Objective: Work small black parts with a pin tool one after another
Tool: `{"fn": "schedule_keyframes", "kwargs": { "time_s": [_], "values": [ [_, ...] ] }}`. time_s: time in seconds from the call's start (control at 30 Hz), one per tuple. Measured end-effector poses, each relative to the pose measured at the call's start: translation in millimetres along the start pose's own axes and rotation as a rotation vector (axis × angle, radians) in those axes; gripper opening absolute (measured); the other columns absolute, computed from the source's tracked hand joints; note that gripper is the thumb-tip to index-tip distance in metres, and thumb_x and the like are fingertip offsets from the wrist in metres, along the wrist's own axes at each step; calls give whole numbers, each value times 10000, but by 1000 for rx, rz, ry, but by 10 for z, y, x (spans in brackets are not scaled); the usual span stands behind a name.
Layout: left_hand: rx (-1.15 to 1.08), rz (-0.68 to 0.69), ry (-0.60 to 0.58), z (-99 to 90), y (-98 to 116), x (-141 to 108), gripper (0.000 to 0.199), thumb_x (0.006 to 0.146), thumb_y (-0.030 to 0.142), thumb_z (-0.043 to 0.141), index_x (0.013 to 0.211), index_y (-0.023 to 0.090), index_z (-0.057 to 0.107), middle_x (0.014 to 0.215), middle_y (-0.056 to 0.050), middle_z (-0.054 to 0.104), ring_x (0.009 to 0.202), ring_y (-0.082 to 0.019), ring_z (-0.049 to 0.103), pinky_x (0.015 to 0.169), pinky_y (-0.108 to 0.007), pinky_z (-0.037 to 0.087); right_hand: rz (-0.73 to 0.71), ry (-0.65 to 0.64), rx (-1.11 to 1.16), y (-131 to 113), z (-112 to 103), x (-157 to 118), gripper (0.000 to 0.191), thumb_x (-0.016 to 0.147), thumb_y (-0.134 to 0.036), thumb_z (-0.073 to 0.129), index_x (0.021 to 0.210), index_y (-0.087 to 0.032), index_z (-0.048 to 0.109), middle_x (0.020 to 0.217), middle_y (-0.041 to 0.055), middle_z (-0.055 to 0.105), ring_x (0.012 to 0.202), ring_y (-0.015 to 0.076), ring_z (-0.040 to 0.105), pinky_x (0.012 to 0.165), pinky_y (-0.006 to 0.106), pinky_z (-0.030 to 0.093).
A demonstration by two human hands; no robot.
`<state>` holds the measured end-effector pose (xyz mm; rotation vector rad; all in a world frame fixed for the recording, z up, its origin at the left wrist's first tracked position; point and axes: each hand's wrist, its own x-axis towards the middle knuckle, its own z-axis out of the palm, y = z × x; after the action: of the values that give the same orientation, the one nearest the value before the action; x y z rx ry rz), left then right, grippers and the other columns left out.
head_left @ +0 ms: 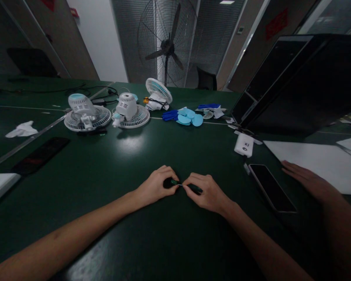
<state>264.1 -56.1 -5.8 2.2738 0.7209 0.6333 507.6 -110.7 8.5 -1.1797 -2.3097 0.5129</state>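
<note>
My left hand point(159, 184) pinches the green end of a small screwdriver-like tool point(174, 182) over the dark green table point(128, 234). From the other side, my right hand point(206, 191) has its thumb and fingertips closed at the thin metal shaft, close to the left fingertips. The two hands are a short gap apart at the middle of the table. What the right fingers hold is too small to tell.
White fans point(134, 117) lie behind, with light blue blades point(190, 117) and blue gloves point(170, 115). A phone point(270, 187), a white power bank point(244, 144), a black monitor point(298, 86) and another person's hand point(307, 179) are at the right.
</note>
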Motion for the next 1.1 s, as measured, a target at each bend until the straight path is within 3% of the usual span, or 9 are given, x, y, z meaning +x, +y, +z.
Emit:
{"fn": "schedule_keyframes", "kwargs": {
  "time_s": [0.4,0.8,1.0,1.1],
  "values": [
    [8,-7,-13,-16,24,3,128,930,277,683,1027,195,693,1045,-52,669,997,-208,596,914,-351,461,34,1,-23,47,-8,-50,93,956,-178,623,989,-221,698,907,14,699,797,164,651,691,298,399],
    [104,-14,-15,-52,59,0,125,929,300,686,1002,199,684,1064,-53,666,1014,-233,580,939,-394,416,-46,89,74,-125,130,139,121,984,-208,577,996,-196,697,922,53,708,794,172,663,695,290,487],
    [145,-47,-88,-134,122,-290,204,1011,313,591,1190,248,664,1213,-68,626,1130,-237,558,1012,-405,408,-2,170,141,43,14,27,118,989,-195,579,969,-191,695,883,49,701,778,179,660,721,317,505],
    [167,-66,-93,-292,4,-484,244,1056,327,496,1237,256,643,1226,-72,622,1150,-228,558,1067,-410,397,21,189,191,74,-12,10,117,992,-195,582,967,-187,696,887,47,699,793,181,661,728,323,514]
  ]
}}
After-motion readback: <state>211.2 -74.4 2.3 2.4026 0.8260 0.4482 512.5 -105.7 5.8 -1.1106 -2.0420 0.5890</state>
